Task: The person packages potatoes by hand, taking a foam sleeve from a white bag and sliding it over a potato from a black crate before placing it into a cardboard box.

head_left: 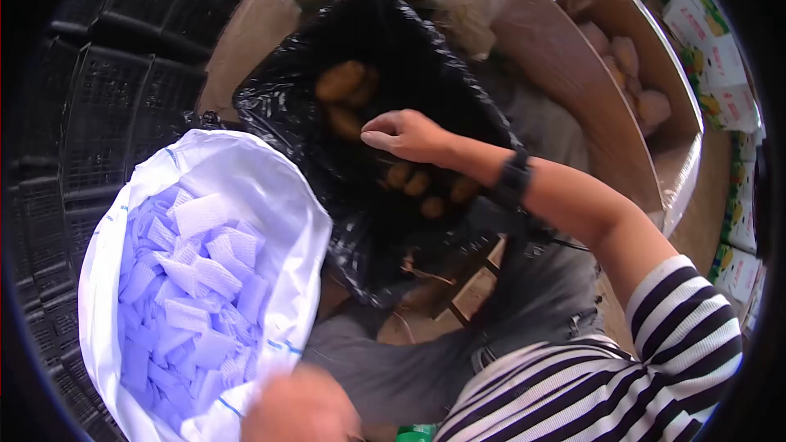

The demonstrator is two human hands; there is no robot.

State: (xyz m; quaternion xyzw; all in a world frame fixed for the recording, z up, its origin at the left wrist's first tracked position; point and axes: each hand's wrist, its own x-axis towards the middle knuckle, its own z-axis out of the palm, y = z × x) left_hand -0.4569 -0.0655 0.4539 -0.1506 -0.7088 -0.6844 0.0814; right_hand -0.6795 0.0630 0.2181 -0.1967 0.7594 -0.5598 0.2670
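My right hand (403,136) reaches into a crate-like container lined with a black plastic bag (286,86). Its fingers are loosely bent with the thumb a little apart, and I see nothing held in them. Just beyond the fingertips lies a brown, rounded potato-like item (344,123), with a larger one (341,80) above it. Several smaller ones (417,183) lie in shadow below the wrist. My left hand (299,406), smeared by motion, is beside the lower rim of a white sack (307,278). Pale bluish foam net sleeves (196,274) fill that sack. The left fingers cannot be made out.
Stacked black plastic crates (98,123) line the left side. At the upper right, an open cardboard box (565,57) with a plastic liner holds several net-wrapped rounded items (626,74). Printed cartons (708,37) stand behind it. A green object (416,433) shows at the bottom edge.
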